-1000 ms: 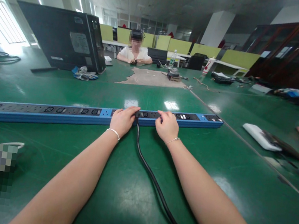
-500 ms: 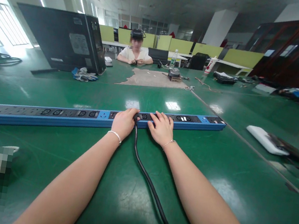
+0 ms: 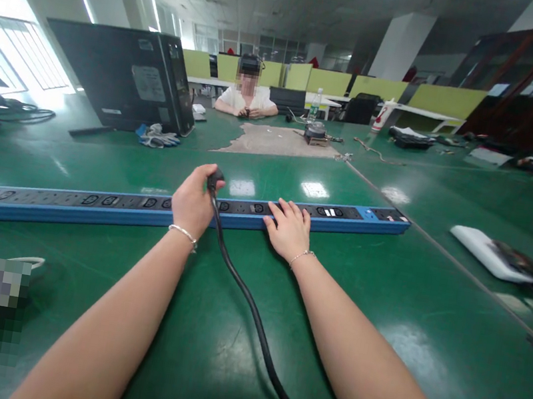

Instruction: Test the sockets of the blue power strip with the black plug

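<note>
blue power strip (image 3: 241, 212), black plug (image 3: 216, 177) (raised)

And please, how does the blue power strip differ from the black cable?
The power strip lies straight; the cable bends. The strip is wide and blue-sided; the cable is thin and black. The right hand rests on the strip, while the left hand holds the cable's plug. Both are touched by a hand.

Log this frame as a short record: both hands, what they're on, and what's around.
Left hand: fingers around a black plug, held up off the power strip
Right hand: laid on the power strip, fingers spread
Cable: black, runs from the plug toward the picture's bottom edge
Surface: green table
Beyond: gloves by a dark computer case; seated person
</note>
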`<state>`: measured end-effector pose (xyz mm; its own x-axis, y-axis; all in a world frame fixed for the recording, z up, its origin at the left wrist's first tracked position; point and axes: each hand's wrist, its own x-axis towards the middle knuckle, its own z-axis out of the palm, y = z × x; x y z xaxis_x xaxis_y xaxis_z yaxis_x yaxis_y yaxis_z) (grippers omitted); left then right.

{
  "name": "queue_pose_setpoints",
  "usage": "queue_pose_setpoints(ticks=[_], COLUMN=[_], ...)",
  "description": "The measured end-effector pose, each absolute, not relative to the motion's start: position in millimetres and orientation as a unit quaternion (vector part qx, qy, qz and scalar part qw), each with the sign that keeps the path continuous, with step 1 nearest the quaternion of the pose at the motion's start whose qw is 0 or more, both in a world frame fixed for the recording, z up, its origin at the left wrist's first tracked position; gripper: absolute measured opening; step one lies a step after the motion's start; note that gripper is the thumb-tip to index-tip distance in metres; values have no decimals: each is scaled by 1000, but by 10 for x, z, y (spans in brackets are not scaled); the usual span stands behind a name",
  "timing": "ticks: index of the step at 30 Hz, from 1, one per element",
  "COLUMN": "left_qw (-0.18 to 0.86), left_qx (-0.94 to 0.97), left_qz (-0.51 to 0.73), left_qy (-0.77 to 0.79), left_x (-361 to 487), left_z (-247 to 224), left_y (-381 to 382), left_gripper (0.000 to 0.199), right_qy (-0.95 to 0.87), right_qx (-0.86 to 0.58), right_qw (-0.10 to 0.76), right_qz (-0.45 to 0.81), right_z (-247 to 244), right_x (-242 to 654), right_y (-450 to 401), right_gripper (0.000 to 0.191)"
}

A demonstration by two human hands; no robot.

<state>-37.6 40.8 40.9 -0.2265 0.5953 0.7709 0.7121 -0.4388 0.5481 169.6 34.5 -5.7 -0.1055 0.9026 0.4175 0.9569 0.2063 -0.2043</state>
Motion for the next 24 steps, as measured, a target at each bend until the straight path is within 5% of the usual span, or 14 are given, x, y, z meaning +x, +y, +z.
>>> queue_pose_setpoints(ticks=[10,24], left_qw=[-88,-17], left_qx=[-569,-663], left_qz=[-453,-370], left_qy=[-681,-650], left_x=[-1186,-1202], left_z=[280,192], left_y=[284,298], left_gripper=[33,33], right_qy=[-740,-740], right_qx=[-621,-618], right_qw=[251,261], right_qz=[-52,-54], right_z=[-88,-96], right_x=[1699,1702], right_y=[380,379], right_gripper=[42,42])
